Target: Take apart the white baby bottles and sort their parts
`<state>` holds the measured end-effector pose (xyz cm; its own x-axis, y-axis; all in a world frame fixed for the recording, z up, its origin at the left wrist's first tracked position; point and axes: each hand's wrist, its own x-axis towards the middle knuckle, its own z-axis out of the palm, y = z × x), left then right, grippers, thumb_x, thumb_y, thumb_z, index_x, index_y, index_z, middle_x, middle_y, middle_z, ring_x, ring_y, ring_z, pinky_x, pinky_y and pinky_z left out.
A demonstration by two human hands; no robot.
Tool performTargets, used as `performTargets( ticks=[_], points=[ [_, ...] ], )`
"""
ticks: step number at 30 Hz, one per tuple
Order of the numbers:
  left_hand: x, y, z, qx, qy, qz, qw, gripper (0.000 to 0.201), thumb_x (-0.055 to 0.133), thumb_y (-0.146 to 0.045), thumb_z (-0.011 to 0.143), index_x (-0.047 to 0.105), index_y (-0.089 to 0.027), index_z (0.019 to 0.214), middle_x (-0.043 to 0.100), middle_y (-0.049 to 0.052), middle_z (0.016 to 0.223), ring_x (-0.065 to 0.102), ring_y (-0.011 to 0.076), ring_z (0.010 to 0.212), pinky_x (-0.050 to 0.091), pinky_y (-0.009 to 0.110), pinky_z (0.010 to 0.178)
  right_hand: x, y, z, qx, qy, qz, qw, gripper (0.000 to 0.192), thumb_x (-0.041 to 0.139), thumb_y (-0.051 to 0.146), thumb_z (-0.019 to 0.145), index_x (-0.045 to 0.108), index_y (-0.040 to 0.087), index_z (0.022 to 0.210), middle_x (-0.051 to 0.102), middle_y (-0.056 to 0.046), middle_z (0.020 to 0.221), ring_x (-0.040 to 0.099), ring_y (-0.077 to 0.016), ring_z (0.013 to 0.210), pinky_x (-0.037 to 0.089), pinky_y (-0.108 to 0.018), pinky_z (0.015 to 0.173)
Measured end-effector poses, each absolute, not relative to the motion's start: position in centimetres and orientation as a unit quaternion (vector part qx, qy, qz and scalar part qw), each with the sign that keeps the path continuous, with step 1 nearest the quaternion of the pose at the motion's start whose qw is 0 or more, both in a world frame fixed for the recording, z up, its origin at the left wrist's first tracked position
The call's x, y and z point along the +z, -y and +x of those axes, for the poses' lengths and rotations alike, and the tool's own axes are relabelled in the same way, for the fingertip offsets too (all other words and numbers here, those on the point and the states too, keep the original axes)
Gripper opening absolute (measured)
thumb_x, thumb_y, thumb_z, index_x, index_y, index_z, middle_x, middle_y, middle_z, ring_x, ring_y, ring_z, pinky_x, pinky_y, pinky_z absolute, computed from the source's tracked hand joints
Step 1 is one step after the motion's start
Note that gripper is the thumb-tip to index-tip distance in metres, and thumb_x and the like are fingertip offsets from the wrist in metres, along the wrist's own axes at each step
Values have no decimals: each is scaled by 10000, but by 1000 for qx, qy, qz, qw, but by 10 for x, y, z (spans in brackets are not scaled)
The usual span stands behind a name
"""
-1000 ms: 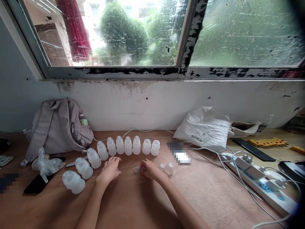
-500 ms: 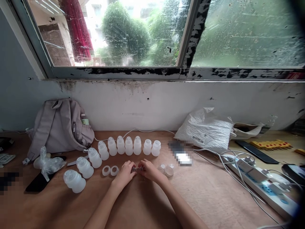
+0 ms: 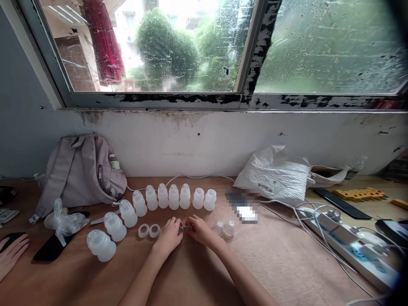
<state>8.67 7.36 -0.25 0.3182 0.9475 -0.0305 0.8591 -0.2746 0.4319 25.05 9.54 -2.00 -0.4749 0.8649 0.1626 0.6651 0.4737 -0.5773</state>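
A small clear part (image 3: 185,229), possibly a valve or cap, sits low over the desk (image 3: 280,263) between both hands. The left hand (image 3: 170,236) and right hand (image 3: 200,230) pinch it from either side, fingers narrow and closed on it. A second ago the left hand lay apart to the left; it has since come across to meet the right, leaving 2 white rings (image 3: 149,230) lying bare beside it. Behind stands a curved row of white bottles (image 3: 174,196). 2 clear cups (image 3: 223,229) sit just right. Another person's hand (image 3: 11,253) rests at the far left edge.
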Motion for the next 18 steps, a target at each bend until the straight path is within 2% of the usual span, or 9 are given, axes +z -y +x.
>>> performTargets(
  ticks=[3, 6, 7, 9, 11, 13, 14, 16, 18],
  points=[
    [6, -71, 83, 125, -563, 792, 200, 359, 474, -248, 733, 458, -204, 1089, 487, 78, 1084, 469, 214, 1018, 358, 290, 824, -4, -96, 249, 202, 818, -456, 288, 186, 550, 151, 709, 542, 201, 888, 510, -46, 892, 522, -159, 693, 435, -278, 637],
    [24, -68, 78, 152, -564, 783, 215, 471, 464, -267, 743, 383, -215, 1204, 464, 85, 1158, 433, 228, 1083, 347, 302, 854, 27, -106, 243, 126, 776, -476, 395, 213, 453, 209, 802, 507, 201, 1008, 503, -67, 933, 529, -160, 698, 444, -303, 672],
    [31, -67, 76, 163, -566, 778, 219, 478, 455, -266, 747, 378, -216, 1216, 470, 86, 1158, 429, 231, 1089, 348, 305, 854, 37, -112, 239, 94, 768, -486, 407, 244, 443, 217, 810, 497, 202, 1048, 505, -76, 952, 536, -172, 740, 443, -314, 694],
    [43, -64, 72, 187, -567, 770, 224, 466, 447, -260, 749, 394, -218, 1210, 495, 83, 1136, 435, 233, 1082, 356, 308, 846, 54, -125, 230, 3, 761, -514, 396, 329, 453, 232, 808, 468, 224, 1136, 494, -101, 1066, 505, -228, 940, 405, -374, 800],
    [53, -63, 67, 214, -562, 768, 221, 437, 442, -265, 752, 421, -226, 1187, 515, 73, 1112, 448, 227, 1064, 365, 306, 837, 61, -137, 221, -82, 754, -546, 356, 378, 477, 261, 798, 452, 249, 1175, 435, -110, 1221, 368, -289, 1141, 297, -468, 906],
    [58, -62, 62, 243, -552, 768, 217, 405, 432, -282, 763, 438, -239, 1166, 524, 56, 1104, 459, 216, 1045, 371, 303, 833, 56, -145, 215, -126, 744, -572, 322, 350, 483, 279, 795, 478, 252, 1145, 394, -100, 1293, 250, -310, 1227, 176, -538, 952],
    [60, -62, 58, 256, -547, 768, 215, 391, 427, -289, 770, 443, -244, 1158, 526, 49, 1102, 463, 211, 1035, 372, 302, 834, 51, -146, 213, -128, 741, -579, 315, 318, 476, 271, 800, 492, 245, 1116, 418, -98, 1279, 245, -305, 1232, 135, -555, 960],
    [63, -63, 53, 276, -540, 767, 210, 371, 421, -297, 778, 454, -243, 1144, 534, 45, 1085, 473, 204, 1018, 372, 300, 840, 41, -143, 212, -101, 742, -578, 324, 262, 449, 232, 810, 500, 230, 1067, 526, -92, 1154, 352, -278, 1166, 113, -564, 968],
    [67, -64, 49, 290, -546, 761, 197, 372, 435, -300, 773, 460, -230, 1138, 540, 52, 1070, 475, 206, 1017, 365, 307, 853, 35, -134, 214, -58, 745, -558, 360, 241, 440, 209, 810, 493, 219, 1046, 592, -72, 1003, 466, -249, 1030, 173, -541, 965]
  ],
)
